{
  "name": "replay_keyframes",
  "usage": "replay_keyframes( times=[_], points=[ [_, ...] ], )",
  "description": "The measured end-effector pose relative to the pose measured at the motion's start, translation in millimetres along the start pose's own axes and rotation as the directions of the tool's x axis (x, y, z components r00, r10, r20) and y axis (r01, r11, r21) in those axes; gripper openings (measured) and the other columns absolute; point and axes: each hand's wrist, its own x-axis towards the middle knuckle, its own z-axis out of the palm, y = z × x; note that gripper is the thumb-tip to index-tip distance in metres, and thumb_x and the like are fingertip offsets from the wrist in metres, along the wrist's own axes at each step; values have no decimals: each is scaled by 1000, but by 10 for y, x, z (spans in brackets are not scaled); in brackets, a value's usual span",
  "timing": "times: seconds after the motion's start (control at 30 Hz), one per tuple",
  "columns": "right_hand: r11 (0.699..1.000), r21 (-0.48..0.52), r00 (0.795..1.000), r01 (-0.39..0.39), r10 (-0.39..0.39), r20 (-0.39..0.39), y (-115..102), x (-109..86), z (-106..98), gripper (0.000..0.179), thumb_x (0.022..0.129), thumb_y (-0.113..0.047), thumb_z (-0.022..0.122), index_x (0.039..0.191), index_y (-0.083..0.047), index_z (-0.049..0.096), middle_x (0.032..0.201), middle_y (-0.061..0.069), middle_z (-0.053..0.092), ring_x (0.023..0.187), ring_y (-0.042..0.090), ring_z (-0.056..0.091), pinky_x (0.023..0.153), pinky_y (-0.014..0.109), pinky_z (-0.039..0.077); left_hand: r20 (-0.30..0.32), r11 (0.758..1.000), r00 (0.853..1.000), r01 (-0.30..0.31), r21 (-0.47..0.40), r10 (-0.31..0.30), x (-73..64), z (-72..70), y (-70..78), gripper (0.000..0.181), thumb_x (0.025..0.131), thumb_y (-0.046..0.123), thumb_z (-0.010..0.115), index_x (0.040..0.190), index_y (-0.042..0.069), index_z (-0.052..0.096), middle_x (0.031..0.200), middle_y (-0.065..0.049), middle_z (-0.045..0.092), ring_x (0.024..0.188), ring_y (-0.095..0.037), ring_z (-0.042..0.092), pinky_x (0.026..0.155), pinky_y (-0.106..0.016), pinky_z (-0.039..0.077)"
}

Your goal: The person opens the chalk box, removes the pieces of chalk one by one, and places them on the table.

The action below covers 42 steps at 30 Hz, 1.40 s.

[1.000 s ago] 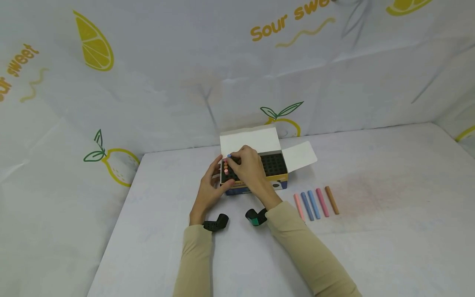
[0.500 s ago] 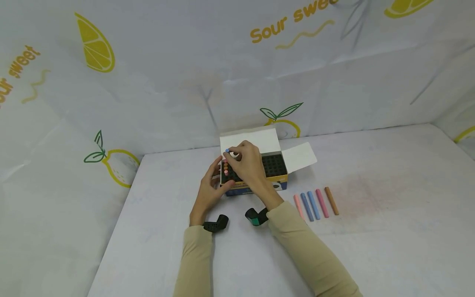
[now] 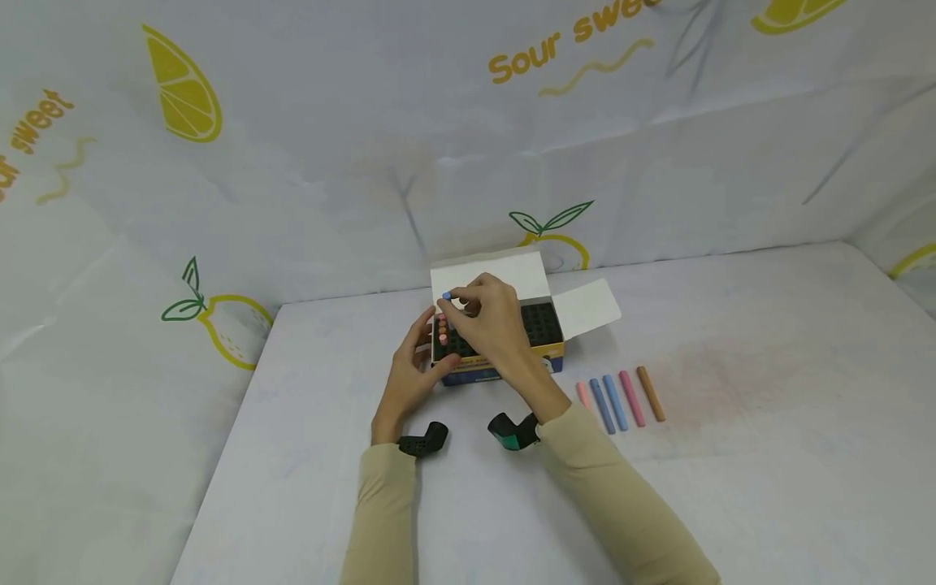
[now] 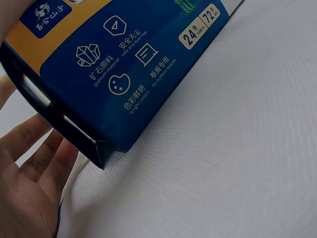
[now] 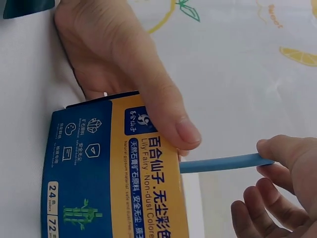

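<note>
The chalk box [image 3: 468,374], blue and yellow, stands with its lid up, a black holed insert inside. Over its left part my right hand [image 3: 493,325] pinches a blue chalk stick [image 5: 223,163] by its upper end between thumb and fingers; the stick's lower end is at the box's top edge in the right wrist view. My left hand [image 3: 409,378] holds the box's left end, its thumb [image 5: 173,119] over the front top edge and its fingers along the side. Several pink and orange chalk sticks [image 3: 443,330] stand in the insert's left column.
Right of the box, loose chalks lie in a row: pink [image 3: 582,396], dark blue [image 3: 602,406], light blue [image 3: 615,402], magenta [image 3: 632,398] and brown [image 3: 651,393]. The box's white side flap [image 3: 587,309] sticks out right; its raised lid [image 3: 504,272] faces the lemon-printed backdrop [image 3: 329,179].
My right hand has risen slightly with the blue chalk, whose top now shows higher above the insert; its wrist has shifted a little right. My left hand stays at the box.
</note>
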Motion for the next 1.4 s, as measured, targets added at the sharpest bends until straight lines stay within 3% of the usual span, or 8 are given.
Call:
replay_keyframes(
  times=[0.17,0.4,0.63,0.73,0.9,1.03,1.27,1.4],
  points=[
    [1000,17,1000,0,0,-7,-32,-86,-88,21,89,-15,79,100,3,81,86,16,68,71,24,63,61,24,46,9,1000,1000,17,-10,-17,8,-3,6,85,89,29,78,161,30,33,150,-18,49,133,-36,49,113,-56,43],
    [1000,18,1000,-6,6,1,-67,-211,-187,21,89,-16,80,98,2,81,85,13,67,72,21,62,63,22,47,23,998,998,55,-12,-55,19,-8,60,86,90,13,75,163,21,29,153,-23,45,135,-39,46,116,-56,41],
    [1000,23,1000,3,-3,6,-109,-349,-283,19,87,-15,81,99,0,82,86,11,69,74,20,63,65,24,49,30,998,997,66,-23,-65,-83,-35,398,82,91,21,76,161,19,33,152,-23,46,135,-39,47,116,-55,42],
    [1000,28,1000,8,-9,15,-124,-422,-326,20,87,-15,82,99,0,82,86,10,68,76,20,66,66,28,54,32,998,997,67,-18,-67,-91,-35,418,83,91,23,77,161,20,33,153,-23,45,136,-38,46,117,-55,41],
    [998,55,999,11,-13,35,-145,-542,-397,20,86,-14,83,99,2,81,86,10,67,81,24,70,69,37,60,30,998,998,64,11,-64,-36,-6,229,83,92,13,72,163,20,29,154,-23,43,138,-39,45,117,-57,40],
    [999,49,999,17,-19,49,-142,-629,-446,20,85,-14,84,98,1,82,87,11,67,77,23,69,65,34,57,20,999,999,37,13,-37,0,12,55,85,91,13,73,163,23,29,151,-23,45,136,-39,47,116,-59,40],
    [998,28,996,63,-65,63,-142,-725,-503,16,85,-13,83,94,1,82,85,8,67,75,15,66,63,24,55,7,1000,1000,-19,12,19,-11,-8,-16,82,91,29,77,160,33,33,143,-16,52,129,-33,52,112,-56,45],
    [998,15,994,53,-54,90,-152,-764,-567,17,85,-13,84,96,0,82,86,6,66,78,16,66,69,30,59,11,1000,1000,-24,10,24,-11,-5,-7,82,90,33,77,160,34,33,144,-17,51,129,-33,51,112,-58,44]
  ],
)
